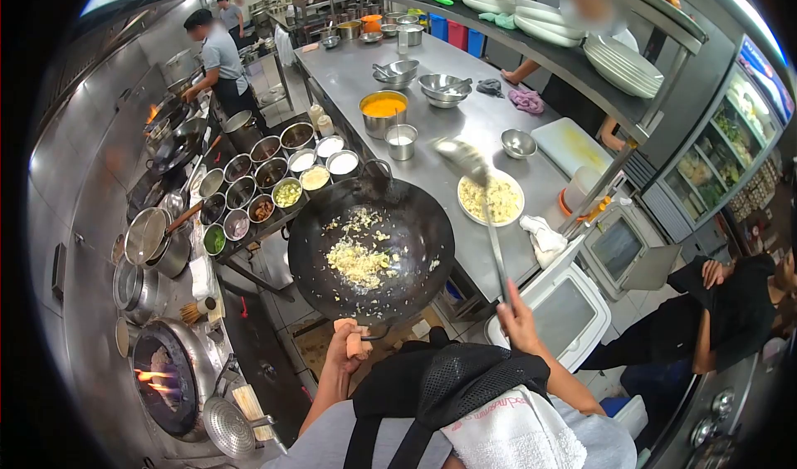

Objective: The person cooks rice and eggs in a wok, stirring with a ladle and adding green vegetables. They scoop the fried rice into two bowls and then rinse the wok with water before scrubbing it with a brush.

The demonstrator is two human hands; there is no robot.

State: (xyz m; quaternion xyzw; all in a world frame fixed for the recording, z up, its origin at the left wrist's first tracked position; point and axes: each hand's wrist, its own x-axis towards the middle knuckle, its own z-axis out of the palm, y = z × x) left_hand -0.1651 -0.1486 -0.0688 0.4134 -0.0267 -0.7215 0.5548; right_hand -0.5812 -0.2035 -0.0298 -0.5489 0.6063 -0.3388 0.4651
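Note:
My left hand (pixel 339 351) is closed on the handle of a large black wok (pixel 425 224), with a folded orange pad (pixel 358 343) at the grip. Loose yellowish fried rice (pixel 359 263) lies in the middle of the wok, with bits scattered up its sides. My right hand (pixel 520 323) grips a long-handled wok ladle (pixel 496 257). Its metal head is smeared by motion above the far edge of a white plate (pixel 462 210). More fried rice (pixel 491 197) is heaped on that plate, on the steel table (pixel 477 260) to the wok's right.
Several metal ingredient pots (pixel 287 193) stand left of the wok. A lit burner (pixel 162 378) is at lower left, near a strainer (pixel 228 427). Orange liquid fills a pot (pixel 383 124) on the table. A co-worker in black (pixel 730 311) is at right; another (pixel 222 58) stands far left.

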